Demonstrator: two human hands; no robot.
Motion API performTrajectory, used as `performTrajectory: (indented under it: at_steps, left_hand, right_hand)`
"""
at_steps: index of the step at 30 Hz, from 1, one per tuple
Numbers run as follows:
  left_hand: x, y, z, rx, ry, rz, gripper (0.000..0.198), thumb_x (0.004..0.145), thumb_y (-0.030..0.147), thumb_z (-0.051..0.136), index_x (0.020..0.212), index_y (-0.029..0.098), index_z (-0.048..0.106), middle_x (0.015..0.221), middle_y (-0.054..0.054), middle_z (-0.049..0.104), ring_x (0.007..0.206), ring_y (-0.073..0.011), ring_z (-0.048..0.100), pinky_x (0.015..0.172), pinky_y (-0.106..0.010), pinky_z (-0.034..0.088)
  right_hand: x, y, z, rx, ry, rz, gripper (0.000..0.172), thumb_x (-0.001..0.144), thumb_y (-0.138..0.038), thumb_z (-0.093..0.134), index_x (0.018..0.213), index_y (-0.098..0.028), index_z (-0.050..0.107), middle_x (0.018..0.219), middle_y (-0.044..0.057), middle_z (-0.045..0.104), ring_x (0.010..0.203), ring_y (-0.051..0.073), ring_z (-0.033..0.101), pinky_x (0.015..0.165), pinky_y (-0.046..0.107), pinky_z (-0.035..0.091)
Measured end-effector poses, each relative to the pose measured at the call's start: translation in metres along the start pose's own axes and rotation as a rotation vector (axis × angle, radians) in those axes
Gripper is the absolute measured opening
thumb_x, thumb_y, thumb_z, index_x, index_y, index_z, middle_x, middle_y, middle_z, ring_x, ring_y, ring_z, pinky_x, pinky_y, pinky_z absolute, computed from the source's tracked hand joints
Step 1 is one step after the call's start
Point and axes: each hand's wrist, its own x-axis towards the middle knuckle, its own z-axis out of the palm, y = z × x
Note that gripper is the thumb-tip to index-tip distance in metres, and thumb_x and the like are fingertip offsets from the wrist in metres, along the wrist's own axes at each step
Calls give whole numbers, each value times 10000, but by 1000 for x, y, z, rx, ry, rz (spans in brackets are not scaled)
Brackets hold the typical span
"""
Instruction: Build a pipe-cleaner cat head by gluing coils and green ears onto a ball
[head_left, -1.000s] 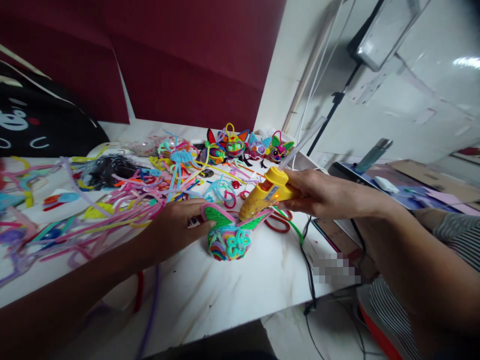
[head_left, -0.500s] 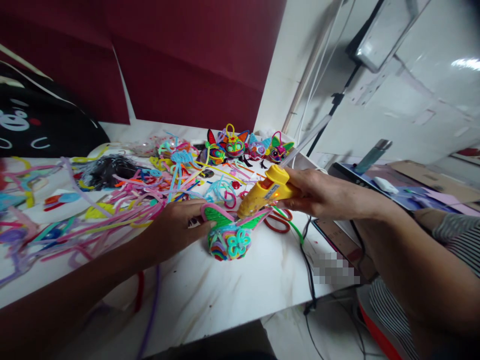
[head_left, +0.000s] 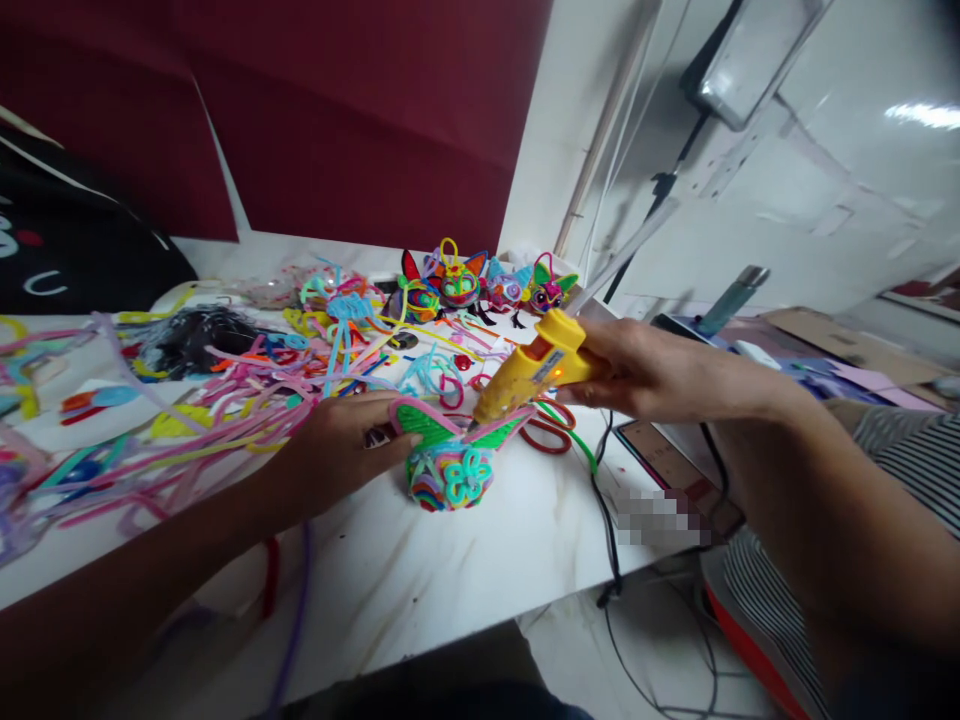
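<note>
My left hand (head_left: pixel 352 440) grips a round pipe-cleaner animal head (head_left: pixel 450 475) by its left ear, thumb on the green face of the ear. The head has rainbow stripes, a teal flower on its front and two green ears edged in pink. In my right hand (head_left: pixel 637 365) is a yellow hot glue gun (head_left: pixel 529 370), with a clear glue stick out of its back and a small orange light lit. Its nozzle points down behind the head, between the ears; the tip itself is hidden.
Loose pipe cleaners (head_left: pixel 247 400) cover the table's left side. Several finished animal heads (head_left: pixel 459 285) stand at the back. Red-handled scissors (head_left: pixel 546 435) lie behind the head. A phone (head_left: pixel 671 470) and a black cable (head_left: pixel 609 530) are at the right edge. A person's striped sleeve (head_left: pixel 900 470) shows at right.
The view has shifted slightly, so most things sit a little further left. Both hands keep their grips, and the glue gun stays at the head between the ears.
</note>
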Motion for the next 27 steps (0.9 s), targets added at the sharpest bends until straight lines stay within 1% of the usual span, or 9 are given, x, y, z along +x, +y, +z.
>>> performTrajectory:
  at_steps: [5,8,11,13,16,20,23,25,27]
  left_hand:
    - [-1,-3,1,26,30,-2,136,853,237,610,742,203,683,692,27,689,603,-121,644,584,-191,481]
    - [-3,-6,2,42,40,-16,125,845,240,616,754,206,695,710,23,696,639,-133,658,622,-205,498]
    - [-5,-10,3,45,26,-47,152,847,274,613,751,204,707,692,16,685,633,-142,648,600,-215,490]
    - [-5,-11,4,35,17,-74,165,847,299,610,772,205,724,736,5,710,670,-155,666,616,-222,501]
    - [-6,-12,5,17,8,-110,167,843,310,613,831,211,747,825,-7,741,736,-169,686,669,-231,522]
    - [-5,-9,5,12,17,-86,146,840,286,614,806,211,734,746,9,694,654,-145,631,642,-228,501]
    - [-3,-5,2,23,16,-79,154,829,260,607,704,202,677,652,27,628,573,-125,563,575,-222,460]
    - [-2,-3,1,21,1,-88,165,826,256,601,678,203,651,635,30,610,561,-123,548,551,-222,440]
    - [-2,-1,0,16,-11,-94,165,828,263,599,679,205,642,635,30,604,568,-127,550,547,-226,431]
  right_hand:
    - [-33,15,-5,248,112,108,220,895,-414,672,948,-223,577,767,-20,563,638,122,509,527,242,409]
    - [-57,24,5,376,109,263,274,834,-444,740,835,-219,583,697,-34,515,553,101,438,449,234,346]
    - [-70,32,31,551,-64,412,315,815,-475,749,852,-193,614,671,-35,518,518,89,412,429,233,310]
    - [-71,38,55,612,-145,459,358,810,-467,758,970,-172,635,742,-20,564,572,99,464,479,233,356]
    - [-67,46,86,590,-164,495,392,821,-511,726,981,-173,608,803,-9,595,625,115,510,533,241,394]
    - [-63,51,104,207,-42,479,264,855,-434,671,853,-181,599,706,-22,558,612,125,477,549,262,349]
    - [-60,42,104,7,62,455,165,906,-326,613,949,-172,654,811,43,660,693,172,585,637,303,439]
    - [-55,29,101,-68,247,351,187,941,-297,577,1046,-167,662,979,111,691,842,226,650,745,359,504]
    - [-46,12,98,-132,472,164,228,965,-282,562,1145,-163,636,1133,158,659,1031,268,639,870,414,516]
